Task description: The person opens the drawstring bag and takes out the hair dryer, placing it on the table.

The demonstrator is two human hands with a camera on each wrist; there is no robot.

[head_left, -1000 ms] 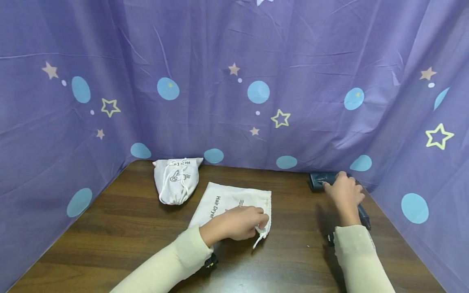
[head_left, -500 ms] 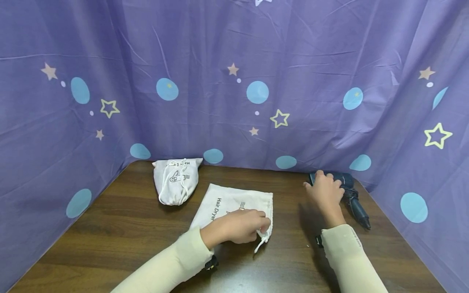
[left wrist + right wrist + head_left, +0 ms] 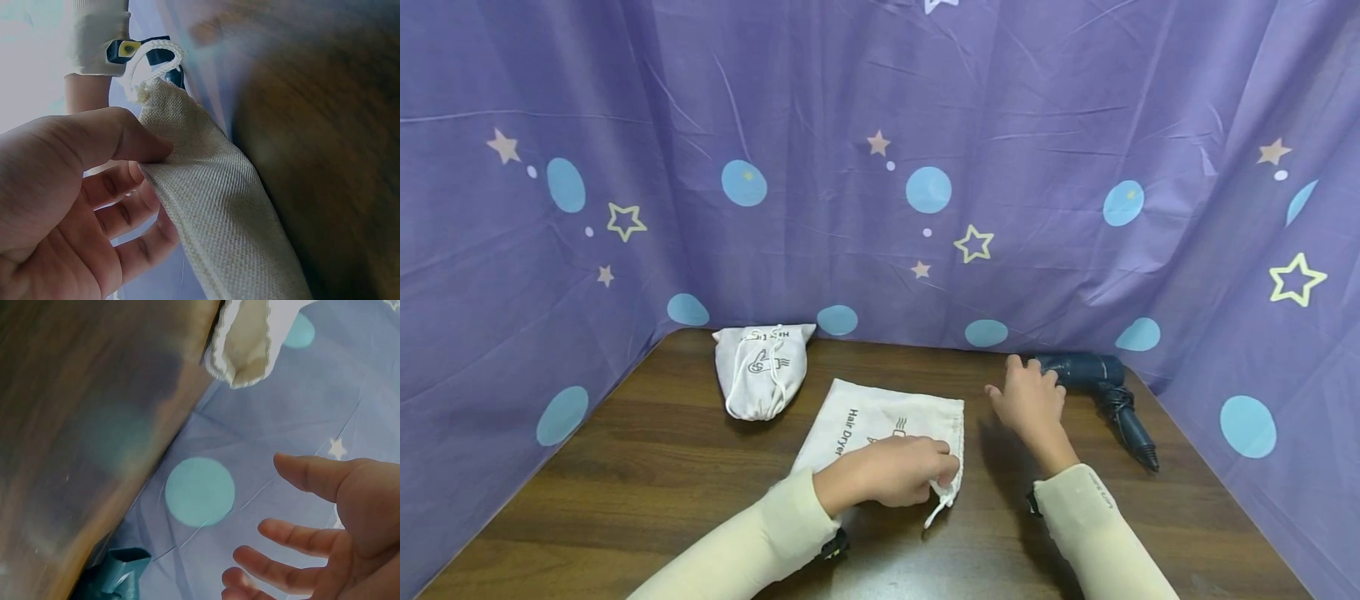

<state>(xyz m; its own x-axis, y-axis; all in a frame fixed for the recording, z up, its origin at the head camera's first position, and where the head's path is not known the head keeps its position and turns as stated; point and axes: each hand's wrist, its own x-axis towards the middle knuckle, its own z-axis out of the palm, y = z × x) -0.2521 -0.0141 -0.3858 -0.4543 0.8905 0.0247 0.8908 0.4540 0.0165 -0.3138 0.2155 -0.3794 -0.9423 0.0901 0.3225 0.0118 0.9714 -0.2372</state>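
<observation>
My left hand (image 3: pixel 901 471) pinches the near edge of a flat white drawstring bag (image 3: pixel 868 402) printed "Hair Dryer", close to its mouth on the right. Thumb and fingertips grip the woven cloth (image 3: pixel 212 187) in the left wrist view, with a loop of white cord (image 3: pixel 165 47) beyond. My right hand (image 3: pixel 1028 404) is in the air between the bag and a dark blue hair dryer (image 3: pixel 1082 369), holding nothing. Its fingers are spread and loosely bent in the right wrist view. There, the bag's mouth (image 3: pixel 245 344) gapes somewhat, and the dryer's nozzle (image 3: pixel 125 569) shows at the bottom.
A second white drawstring bag (image 3: pixel 762 375), bulging and drawn closed, sits at the back left of the wooden table (image 3: pixel 647 467). Purple curtain (image 3: pixel 850 100) with stars and dots encloses the table's back and sides. The dryer's cord (image 3: pixel 1120 400) is wound around its handle.
My right hand has moved left, away from over the hair dryer, which stays where it was. The left hand has shifted the bag slightly right and nearer.
</observation>
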